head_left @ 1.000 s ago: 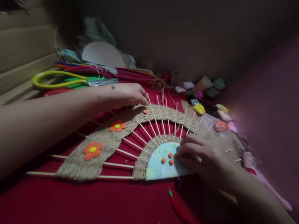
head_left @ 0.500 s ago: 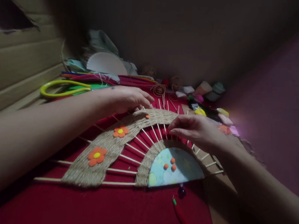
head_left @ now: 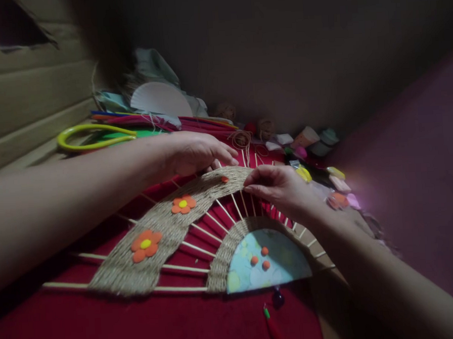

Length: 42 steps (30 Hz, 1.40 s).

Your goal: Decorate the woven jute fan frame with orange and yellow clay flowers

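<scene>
A hand fan of woven twine on thin wooden sticks lies spread out before me. Two orange foam flowers with yellow centres sit on the left of its outer band, and a small orange foam piece is near the top. My left hand rests along the band's upper edge, fingers stretched out. Over the band, right of the small orange piece, my right hand has thumb and fingers pinched together; what is between them is hidden. The pale blue half-round base bears three orange dots.
Below the fan is a red cloth, with a bead and a red tassel near the base. Yellow-handled scissors, a white folding fan and twine lie behind. Colourful foam clay packs are at right.
My right hand has moved left and slightly up, from over the inner sticks onto the woven band. My left hand has shifted slightly right. The fan appears slightly lower in view.
</scene>
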Tool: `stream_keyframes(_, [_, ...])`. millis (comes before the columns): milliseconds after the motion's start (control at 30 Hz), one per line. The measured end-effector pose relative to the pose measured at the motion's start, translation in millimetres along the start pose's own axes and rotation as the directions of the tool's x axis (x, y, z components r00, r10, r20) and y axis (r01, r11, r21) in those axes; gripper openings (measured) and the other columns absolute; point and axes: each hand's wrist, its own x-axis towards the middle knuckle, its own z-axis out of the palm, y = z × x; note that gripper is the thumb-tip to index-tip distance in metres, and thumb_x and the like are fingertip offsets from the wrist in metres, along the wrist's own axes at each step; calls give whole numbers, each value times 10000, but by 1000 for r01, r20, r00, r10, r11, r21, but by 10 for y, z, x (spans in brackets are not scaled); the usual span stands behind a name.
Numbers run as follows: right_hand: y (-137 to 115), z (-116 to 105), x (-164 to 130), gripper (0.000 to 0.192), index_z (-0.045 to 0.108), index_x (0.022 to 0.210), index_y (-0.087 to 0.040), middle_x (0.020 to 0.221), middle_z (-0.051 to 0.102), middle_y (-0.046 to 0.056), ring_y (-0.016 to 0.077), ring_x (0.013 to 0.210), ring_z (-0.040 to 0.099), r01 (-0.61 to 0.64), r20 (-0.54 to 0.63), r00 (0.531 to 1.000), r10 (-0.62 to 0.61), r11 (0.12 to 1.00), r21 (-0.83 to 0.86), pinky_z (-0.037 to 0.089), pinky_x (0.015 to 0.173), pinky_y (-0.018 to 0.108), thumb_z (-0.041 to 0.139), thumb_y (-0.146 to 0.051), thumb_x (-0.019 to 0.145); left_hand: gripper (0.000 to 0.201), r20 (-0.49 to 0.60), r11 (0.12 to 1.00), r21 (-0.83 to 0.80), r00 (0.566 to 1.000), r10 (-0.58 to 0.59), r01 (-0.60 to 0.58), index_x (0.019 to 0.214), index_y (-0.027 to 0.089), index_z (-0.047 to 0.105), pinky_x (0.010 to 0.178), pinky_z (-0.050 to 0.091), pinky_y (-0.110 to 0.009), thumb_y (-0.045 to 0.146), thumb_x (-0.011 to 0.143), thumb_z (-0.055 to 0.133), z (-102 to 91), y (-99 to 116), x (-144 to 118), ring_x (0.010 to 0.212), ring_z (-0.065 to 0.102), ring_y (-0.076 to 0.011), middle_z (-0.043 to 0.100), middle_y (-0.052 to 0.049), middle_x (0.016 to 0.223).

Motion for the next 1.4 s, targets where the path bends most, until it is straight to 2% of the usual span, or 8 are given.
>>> stream_keyframes(100, [36,87,81,94,611,719,-190,691,621,-16,114,668,573,57,-65,997,-51,994,89,483,656,272,691,-176,672,400,118,997,-71,993,6,2,1135,223,598,557,455,-236,213,736,623,-44,-27,30,604,603,-145,685,-38,764])
stream_keyframes(167, [71,141,125,103,614,731,-190,693,626,-19,112,672,583,90,-96,992,-82,993,82,494,668,274,695,-170,672,399,107,998,-63,994,-16,23,1130,227,595,536,437,-230,218,732,628,-69,-44,45,566,584,-136,667,-20,696])
stream_keyframes(433, [141,260,166,50,654,712,-205,729,628,-13,106,688,575,285,-157,935,-317,938,-196,477,668,272,663,-170,746,326,114,999,-30,993,14,-11,1049,217,609,575,440,-242,216,723,604,-51,-67,63,608,586,-142,676,-22,703])
stream_keyframes(667, [155,284,160,68,616,713,-190,677,636,-35,88,619,556,233,-205,939,-277,948,-216,457,610,240,676,-163,729,404,95,1000,3,995,-24,24,1133,231,577,575,448,-260,234,729,590,-47,-87,89,593,599,-155,684,-27,731])
stream_keyframes(933, [151,261,52,87,658,751,-204,802,686,13,116,755,631,362,-143,901,-410,891,-274,514,725,272,613,-142,792,455,40,998,56,999,-15,13,1156,219,583,571,426,-228,238,702,603,-41,-91,112,601,609,-138,667,-7,722])
stream_keyframes(1067, [156,264,23,95,663,772,-226,829,703,2,118,777,650,370,-161,885,-437,869,-329,533,746,278,604,-160,806,433,9,995,91,999,-35,34,1095,273,615,579,435,-244,264,662,634,-34,-81,114,665,640,-173,676,-13,750])
stream_keyframes(1200, [130,222,-31,118,672,798,-214,816,713,6,119,755,655,376,-168,858,-485,818,-436,535,728,275,581,-142,817,445,24,996,84,999,-33,30,1115,256,592,570,440,-266,270,672,628,-36,-86,116,633,629,-178,667,-29,749])
stream_keyframes(1400, [146,171,-67,249,705,950,-216,958,693,51,149,837,650,437,-17,838,-546,689,-577,544,724,295,474,-157,878,405,47,998,61,999,-21,18,1116,229,573,584,439,-280,257,713,601,-34,-91,112,547,568,-147,618,-3,646])
